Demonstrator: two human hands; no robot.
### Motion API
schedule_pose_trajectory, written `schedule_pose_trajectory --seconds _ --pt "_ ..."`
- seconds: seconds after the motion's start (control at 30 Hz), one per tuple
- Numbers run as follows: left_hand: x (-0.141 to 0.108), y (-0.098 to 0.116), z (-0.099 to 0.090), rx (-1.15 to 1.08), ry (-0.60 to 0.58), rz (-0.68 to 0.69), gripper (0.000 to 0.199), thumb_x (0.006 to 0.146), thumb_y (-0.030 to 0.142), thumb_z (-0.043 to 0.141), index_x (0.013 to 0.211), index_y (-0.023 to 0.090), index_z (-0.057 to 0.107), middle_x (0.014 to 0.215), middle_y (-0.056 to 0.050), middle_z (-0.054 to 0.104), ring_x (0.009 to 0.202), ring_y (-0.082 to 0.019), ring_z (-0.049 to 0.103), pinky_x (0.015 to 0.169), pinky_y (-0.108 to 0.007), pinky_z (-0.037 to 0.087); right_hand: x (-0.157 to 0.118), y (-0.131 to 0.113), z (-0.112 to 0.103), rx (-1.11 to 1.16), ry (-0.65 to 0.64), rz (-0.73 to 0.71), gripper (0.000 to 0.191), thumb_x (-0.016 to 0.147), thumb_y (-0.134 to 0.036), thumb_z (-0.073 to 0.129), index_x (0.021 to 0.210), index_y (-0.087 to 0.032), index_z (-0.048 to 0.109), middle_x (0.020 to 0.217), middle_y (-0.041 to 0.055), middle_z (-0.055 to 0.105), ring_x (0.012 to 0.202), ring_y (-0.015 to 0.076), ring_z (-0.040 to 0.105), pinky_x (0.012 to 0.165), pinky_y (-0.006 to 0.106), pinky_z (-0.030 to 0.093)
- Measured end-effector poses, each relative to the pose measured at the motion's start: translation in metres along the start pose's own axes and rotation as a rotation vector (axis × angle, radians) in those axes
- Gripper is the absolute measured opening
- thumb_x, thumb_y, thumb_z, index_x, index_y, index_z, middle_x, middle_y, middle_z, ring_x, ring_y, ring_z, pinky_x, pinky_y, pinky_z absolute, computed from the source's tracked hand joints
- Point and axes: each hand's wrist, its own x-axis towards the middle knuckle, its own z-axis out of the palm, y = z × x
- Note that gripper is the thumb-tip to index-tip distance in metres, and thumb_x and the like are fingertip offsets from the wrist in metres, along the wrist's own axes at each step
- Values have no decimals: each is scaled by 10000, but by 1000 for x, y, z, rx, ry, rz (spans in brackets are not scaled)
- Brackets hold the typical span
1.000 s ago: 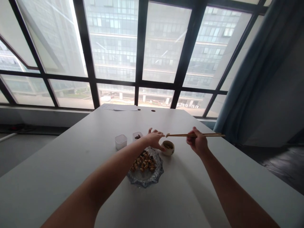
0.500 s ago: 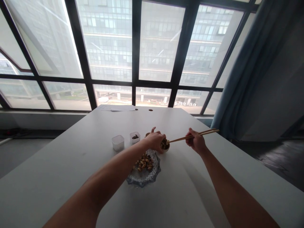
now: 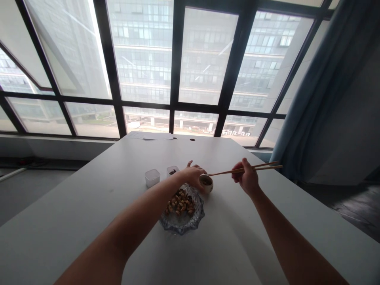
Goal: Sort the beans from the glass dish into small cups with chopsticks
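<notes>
My left hand (image 3: 194,176) is wrapped round a small pale cup (image 3: 208,189), whose mouth is turned partly toward me. Some dark bits show low inside it. My right hand (image 3: 246,178) grips a pair of wooden chopsticks (image 3: 263,166), their tips at the cup's rim. Below my left forearm stands a scalloped clear glass bowl (image 3: 198,221) with brown nuts (image 3: 180,204) in it, the forearm covering its left part.
Two small white plastic tubs stand left of my left hand: one farther left (image 3: 152,179), and another (image 3: 172,170) with dark pieces inside. White papers (image 3: 157,136) lie at the table's far edge, before the windows. A blue curtain (image 3: 299,118) hangs at right.
The cup's mouth is tipped differently, and the greenish-brown contents near its rim now sit lower inside. More nuts show in the glass bowl. The whole view has shifted slightly.
</notes>
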Motion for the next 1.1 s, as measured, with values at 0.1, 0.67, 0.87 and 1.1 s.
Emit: schedule_pose_trajectory --seconds 0.1,0.67,0.87,1.1 --pt "-21 -13 -11 -22 130 7 820 702 618 690 1393 253 444 1494 -91 460 1420 -293 313 1181 -555 -3 -12 -13 20 -29 -156 56 536 790 -659 593 550 -179 579 341 4 536 248 97 430 257 196 328" --pt "-191 -100 46 -213 842 -449 528 912 593 441 1182 159 573 1207 -137 641 1117 -269 602 990 -460 474 -56 -2 88 -176 -244 32 559 743 -723 625 609 -180 613 433 15 613 316 117 521 308 210 400" --pt "-187 -97 59 -313 751 -439 646 863 658 465 1266 158 528 1287 -159 608 1148 -297 598 967 -463 495 -60 -15 88 -235 -228 -40 545 771 -704 618 611 -184 638 430 23 608 328 128 529 315 222 414" --pt "-186 -93 56 -287 700 -448 700 813 660 544 1321 180 506 1269 -149 626 1094 -309 626 940 -465 509 -64 -22 90 -329 -317 -6 585 745 -736 615 560 -180 622 410 28 597 311 113 513 308 207 406"
